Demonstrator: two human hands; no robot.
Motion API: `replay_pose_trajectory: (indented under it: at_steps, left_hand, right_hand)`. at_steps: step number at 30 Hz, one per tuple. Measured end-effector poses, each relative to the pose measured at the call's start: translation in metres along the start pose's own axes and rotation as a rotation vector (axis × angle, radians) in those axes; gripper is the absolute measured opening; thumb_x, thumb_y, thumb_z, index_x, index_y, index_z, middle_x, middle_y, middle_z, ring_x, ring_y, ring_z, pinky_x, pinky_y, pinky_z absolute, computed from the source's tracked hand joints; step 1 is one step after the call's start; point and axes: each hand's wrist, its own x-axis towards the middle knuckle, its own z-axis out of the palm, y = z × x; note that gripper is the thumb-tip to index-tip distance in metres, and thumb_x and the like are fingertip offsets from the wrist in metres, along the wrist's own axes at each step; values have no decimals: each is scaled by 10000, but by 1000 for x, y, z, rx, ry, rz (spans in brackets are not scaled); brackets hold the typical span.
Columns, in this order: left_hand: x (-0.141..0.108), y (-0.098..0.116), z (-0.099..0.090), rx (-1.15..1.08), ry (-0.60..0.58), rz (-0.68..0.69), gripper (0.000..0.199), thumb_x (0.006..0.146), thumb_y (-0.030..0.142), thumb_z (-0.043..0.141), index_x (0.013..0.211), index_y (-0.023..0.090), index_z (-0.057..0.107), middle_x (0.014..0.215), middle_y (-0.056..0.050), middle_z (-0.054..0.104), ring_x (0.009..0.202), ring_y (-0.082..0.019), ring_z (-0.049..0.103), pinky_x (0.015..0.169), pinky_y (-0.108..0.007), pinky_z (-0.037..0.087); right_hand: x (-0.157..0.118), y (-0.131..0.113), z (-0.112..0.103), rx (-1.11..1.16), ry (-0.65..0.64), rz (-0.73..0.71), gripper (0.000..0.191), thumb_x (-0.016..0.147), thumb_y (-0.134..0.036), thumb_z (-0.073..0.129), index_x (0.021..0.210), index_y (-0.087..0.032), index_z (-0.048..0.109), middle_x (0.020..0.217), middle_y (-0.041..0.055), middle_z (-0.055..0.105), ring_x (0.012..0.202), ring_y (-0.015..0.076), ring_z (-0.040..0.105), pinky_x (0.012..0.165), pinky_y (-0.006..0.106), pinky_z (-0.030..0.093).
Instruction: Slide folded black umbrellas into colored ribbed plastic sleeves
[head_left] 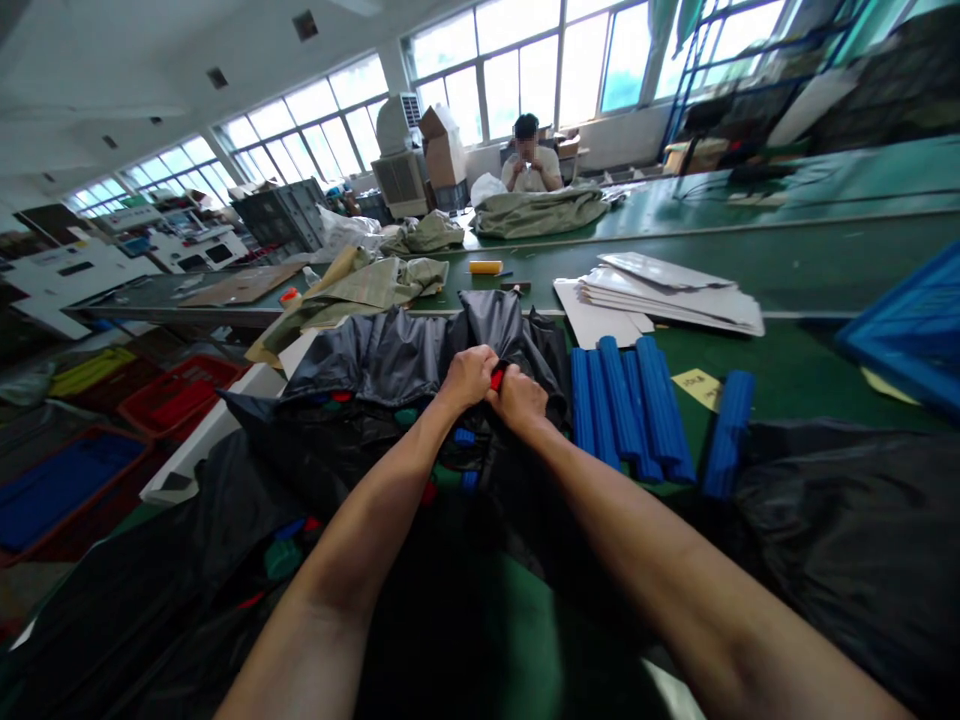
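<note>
A shiny black sheet of fabric or plastic (367, 350) lies bunched before me, with red, green and blue pieces showing along its folds. My left hand (469, 375) is closed on its gathered edge. Right beside it, my right hand (520, 398) also grips the black material, fingers curled. A small red piece (497, 378) shows between the two hands; which fingers press on it I cannot tell. To the right of my hands lie several blue ribbed rods (626, 405), side by side. One more blue rod (729, 435) sits apart from them.
A stack of white boards (667, 295) lies beyond the rods. Far right is a blue crate (915, 330); nearer lies more black material (855, 500). Red bins (176, 395) stand at the left. Across the green table a person (531, 165) sits behind an olive cloth (540, 212).
</note>
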Motion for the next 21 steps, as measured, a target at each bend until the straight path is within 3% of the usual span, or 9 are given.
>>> replay_pose_trajectory:
  at_steps: [4, 7, 9, 13, 15, 16, 17, 19, 21]
  left_hand:
    - [-7, -5, 4, 15, 77, -34, 196, 869, 197, 454, 801, 171, 636, 778, -46, 655, 750, -154, 582, 734, -255, 420]
    - [-12, -10, 4, -3, 115, -55, 176, 867, 202, 478, 812, 167, 642, 798, -49, 657, 779, -160, 594, 761, -258, 431]
    - [-14, -11, 3, -15, 130, -50, 176, 868, 194, 480, 846, 160, 651, 840, -59, 661, 817, -166, 602, 793, -266, 439]
    - [-37, 4, 13, 32, 307, -115, 283, 875, 179, 468, 1117, 120, 601, 996, -121, 630, 967, -209, 581, 900, -330, 437]
    - [-70, 23, 29, 73, 405, -191, 371, 902, 213, 425, 1244, 107, 523, 1066, -161, 597, 1049, -237, 551, 947, -381, 423]
    - [-93, 33, 41, 82, 398, -209, 397, 919, 243, 389, 1280, 117, 498, 1105, -176, 583, 1087, -247, 536, 970, -405, 413]
    - [-119, 44, 55, 80, 309, -189, 410, 931, 276, 356, 1295, 146, 494, 1127, -177, 581, 1103, -253, 534, 979, -424, 411]
    - [-177, 62, 87, 73, -49, -39, 466, 923, 384, 368, 1359, 238, 448, 1253, -150, 552, 1183, -267, 502, 1044, -473, 371]
    - [-229, 73, 117, 92, -359, -17, 558, 891, 506, 383, 1413, 307, 370, 1413, -93, 446, 1312, -303, 389, 1099, -564, 295]
  right_hand:
    - [-14, 21, 0, 59, 43, -106, 435, 827, -537, 531, 1021, -148, 520, 968, 133, 656, 869, 258, 638, 708, 322, 438]
    - [-49, 66, 5, 127, 278, -97, 472, 872, -528, 463, 1109, -121, 500, 1056, 159, 614, 935, 257, 591, 758, 341, 435]
    - [-81, 99, 17, 82, 335, -64, 573, 855, -547, 473, 1193, -85, 473, 1139, 199, 581, 1031, 303, 538, 811, 393, 429]
    - [-150, 150, 57, -70, 52, -154, 627, 850, -550, 463, 1308, -123, 464, 1290, 201, 534, 1134, 350, 484, 853, 482, 421]
    - [-179, 165, 75, -147, -43, -228, 583, 857, -532, 454, 1291, -148, 523, 1347, 195, 506, 1214, 365, 442, 921, 529, 383]
    - [-191, 171, 82, -179, -57, -271, 574, 854, -522, 461, 1292, -159, 537, 1383, 190, 478, 1257, 369, 411, 962, 548, 351]
    - [-203, 176, 87, -204, -59, -308, 574, 845, -508, 479, 1303, -167, 538, 1416, 184, 445, 1291, 368, 382, 995, 558, 322]
    - [-224, 187, 92, -230, -64, -360, 581, 818, -460, 523, 1332, -190, 523, 1450, 165, 403, 1312, 363, 371, 1015, 557, 315]
    - [-244, 201, 93, -239, -79, -388, 578, 803, -415, 540, 1355, -249, 502, 1460, 128, 394, 1290, 359, 408, 984, 561, 355]
